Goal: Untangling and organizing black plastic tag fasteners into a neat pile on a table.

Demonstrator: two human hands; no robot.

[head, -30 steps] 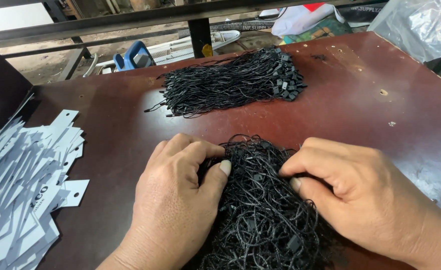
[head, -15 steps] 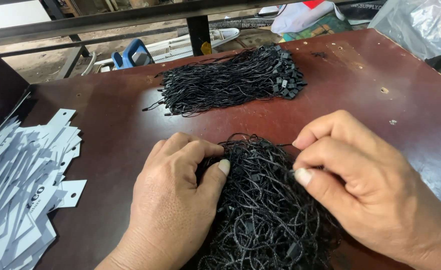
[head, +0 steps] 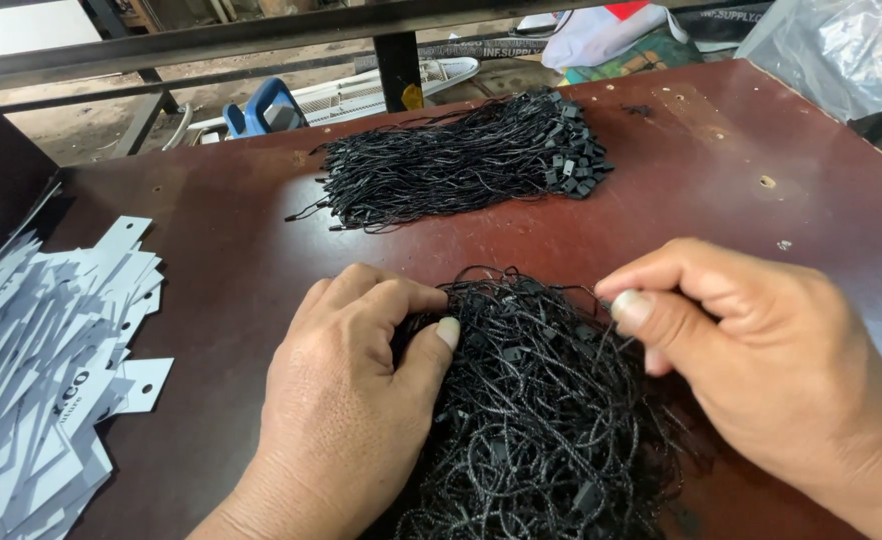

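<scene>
A tangled heap of black tag strings (head: pixel 546 420) lies on the dark red table (head: pixel 231 250) right in front of me. My left hand (head: pixel 346 395) rests on the heap's left side, thumb pressed into the strings. My right hand (head: pixel 751 345) hovers at the heap's upper right, thumb and forefinger pinched on a single black string pulled up from the pile. A second bundle of black tag strings (head: pixel 461 160), laid neatly side by side with their plastic locks to the right, lies farther back.
A loose stack of white paper hang tags (head: pixel 46 350) spreads along the table's left edge. A metal rail (head: pixel 261 35) runs behind the table. A clear plastic bag (head: pixel 841 50) sits at the back right, with cloth and a blue object beyond the rail.
My right hand has lifted off the heap and drawn up to the right, pinching a string. My left hand has stayed in place on the pile.
</scene>
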